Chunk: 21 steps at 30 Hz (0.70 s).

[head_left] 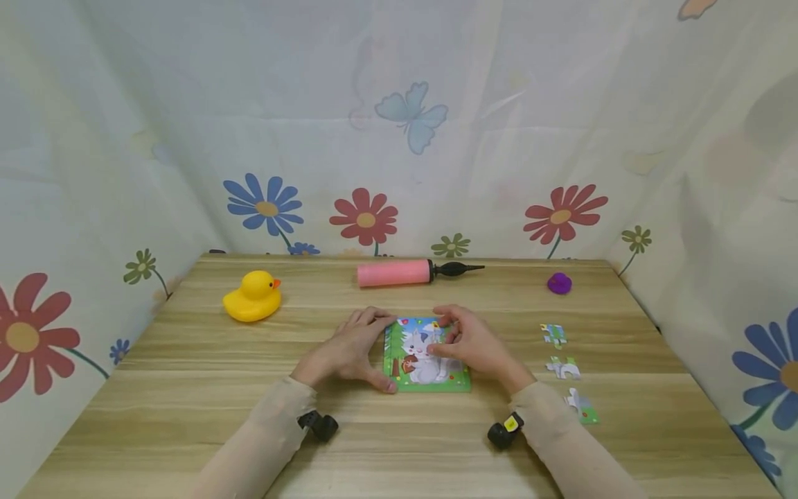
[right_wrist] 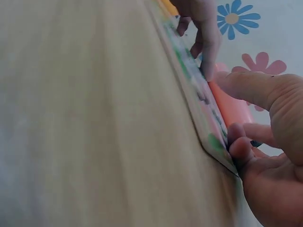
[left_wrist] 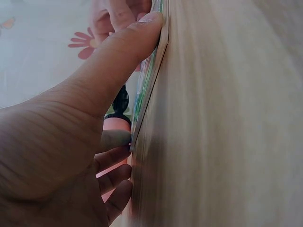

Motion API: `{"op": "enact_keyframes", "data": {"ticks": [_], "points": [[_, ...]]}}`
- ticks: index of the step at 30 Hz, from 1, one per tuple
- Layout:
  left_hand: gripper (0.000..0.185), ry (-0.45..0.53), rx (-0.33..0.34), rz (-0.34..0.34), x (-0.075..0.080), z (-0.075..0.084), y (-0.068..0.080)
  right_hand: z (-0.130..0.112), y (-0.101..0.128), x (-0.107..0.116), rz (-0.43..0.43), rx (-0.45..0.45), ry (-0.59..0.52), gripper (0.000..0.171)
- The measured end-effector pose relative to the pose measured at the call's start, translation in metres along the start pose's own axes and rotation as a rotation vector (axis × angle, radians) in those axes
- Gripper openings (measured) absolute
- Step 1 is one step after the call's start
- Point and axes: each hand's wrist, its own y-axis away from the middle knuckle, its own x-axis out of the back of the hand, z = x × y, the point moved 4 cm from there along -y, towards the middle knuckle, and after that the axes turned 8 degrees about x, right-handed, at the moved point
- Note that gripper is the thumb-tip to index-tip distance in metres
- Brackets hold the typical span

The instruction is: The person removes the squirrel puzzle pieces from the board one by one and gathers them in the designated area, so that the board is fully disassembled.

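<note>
A jigsaw puzzle board (head_left: 430, 371) showing a white squirrel lies flat on the table in the head view. My left hand (head_left: 349, 350) holds its left side, the thumb at the near corner and the fingers at the far corner. Over the right half of the board is my right hand (head_left: 476, 346), its thumb over the picture and the other fingers bent. In the right wrist view, these bent fingers (right_wrist: 239, 146) touch the board near its edge. Whether a piece sits between thumb and fingers is hidden. Three loose jigsaw pieces (head_left: 564, 369) lie right of my right hand.
A yellow rubber duck (head_left: 252, 298) sits at the back left of the wooden table (head_left: 187, 416). Behind the board lies a pink hand pump (head_left: 395, 273) with a black nozzle. A small purple duck (head_left: 559, 283) is at the back right. A flowered curtain (head_left: 299, 125) surrounds the table.
</note>
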Motion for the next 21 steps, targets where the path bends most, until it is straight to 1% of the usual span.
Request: {"op": "enact_keyframes", "data": {"ticks": [8,15,21], "points": [[0.133,-0.007,-0.003,-0.003,-0.0004,0.0019,0.0005,0.0041,-0.0007,-0.0055,0.010,0.004,0.133,0.070],[0.133,0.006,-0.010,0.000,0.0003,0.0026,0.0004,0.0033,-0.0014,-0.0071,-0.002,0.004,0.156,0.069],[0.133,-0.007,-0.002,0.004,0.0000,0.0008,-0.0007,-0.0007,-0.0014,-0.0068,-0.026,0.012,0.179,0.061]]}}
